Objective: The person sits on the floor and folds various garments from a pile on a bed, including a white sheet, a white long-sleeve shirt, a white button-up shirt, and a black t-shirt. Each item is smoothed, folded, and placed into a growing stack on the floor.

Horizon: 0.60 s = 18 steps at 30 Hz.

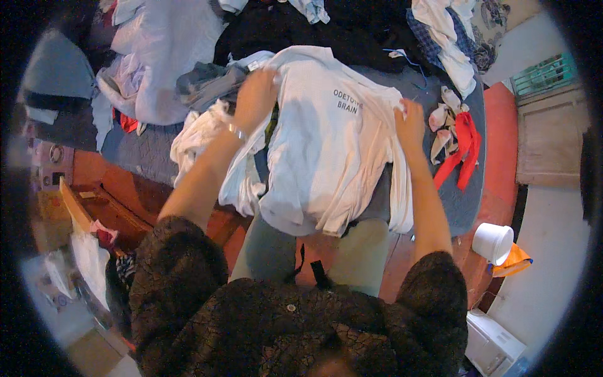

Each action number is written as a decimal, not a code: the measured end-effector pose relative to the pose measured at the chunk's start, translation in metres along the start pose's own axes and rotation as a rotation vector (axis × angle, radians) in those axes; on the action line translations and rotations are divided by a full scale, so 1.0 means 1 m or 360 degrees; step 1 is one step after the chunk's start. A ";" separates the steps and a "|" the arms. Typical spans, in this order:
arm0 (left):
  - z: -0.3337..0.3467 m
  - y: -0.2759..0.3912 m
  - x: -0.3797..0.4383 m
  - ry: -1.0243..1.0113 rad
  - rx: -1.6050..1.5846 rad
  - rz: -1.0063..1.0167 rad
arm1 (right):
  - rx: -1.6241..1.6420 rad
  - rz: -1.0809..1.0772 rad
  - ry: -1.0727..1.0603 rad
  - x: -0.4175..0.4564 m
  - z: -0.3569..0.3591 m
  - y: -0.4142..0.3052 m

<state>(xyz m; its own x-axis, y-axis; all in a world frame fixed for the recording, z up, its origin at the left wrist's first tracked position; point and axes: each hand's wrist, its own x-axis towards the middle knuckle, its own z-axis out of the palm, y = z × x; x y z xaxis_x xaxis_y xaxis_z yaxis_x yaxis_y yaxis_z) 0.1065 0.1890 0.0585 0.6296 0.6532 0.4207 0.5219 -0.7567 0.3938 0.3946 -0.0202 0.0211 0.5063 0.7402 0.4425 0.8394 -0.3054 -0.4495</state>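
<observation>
A white long-sleeved shirt (311,141) with dark printed writing on its chest is stretched out before me, over the edge of the bed. My left hand (256,92), a light band on its wrist, pinches one shoulder; it looks slightly blurred. At the other shoulder, the fingers of my right hand (410,118) are closed on the cloth. Both sleeves hang down, and the hem falls over my knees. Beside my left forearm lie a crumpled cream garment (193,136) and a bundle of grey clothing (207,82).
Clothes cover much of the grey bedspread (141,153), including a red garment (466,151) at right and a dark pile (301,35) at the back. A white bucket (492,242) stands on the right-hand floor. An open wooden drawer (101,212) juts out at left.
</observation>
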 end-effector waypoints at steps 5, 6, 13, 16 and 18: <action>-0.023 0.048 -0.149 -0.0586 -0.0251 -0.0484 | 0.0513 0.0453 -0.0177 -0.152 -0.049 -0.090; -0.019 0.051 -0.177 -0.0603 -0.0170 -0.0467 | 0.0556 0.0537 -0.0233 -0.178 -0.053 -0.102; -0.004 0.033 -0.250 -0.0349 -0.0336 -0.0852 | 0.1640 0.1752 -0.0485 -0.269 -0.044 -0.153; -0.004 0.030 -0.265 -0.0493 -0.1539 -0.1991 | 0.2116 0.2078 -0.0704 -0.298 -0.030 -0.151; 0.000 0.027 -0.274 -0.0625 -0.2282 -0.2257 | 0.2371 0.2256 -0.0711 -0.300 -0.010 -0.146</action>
<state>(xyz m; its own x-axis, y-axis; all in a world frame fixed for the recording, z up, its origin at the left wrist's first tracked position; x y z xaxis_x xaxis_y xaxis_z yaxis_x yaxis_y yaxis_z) -0.0523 -0.0105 -0.0463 0.4430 0.4523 -0.7741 0.0484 0.8501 0.5244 0.1221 -0.2035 -0.0376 0.2433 0.6159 -0.7493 -0.8561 -0.2267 -0.4644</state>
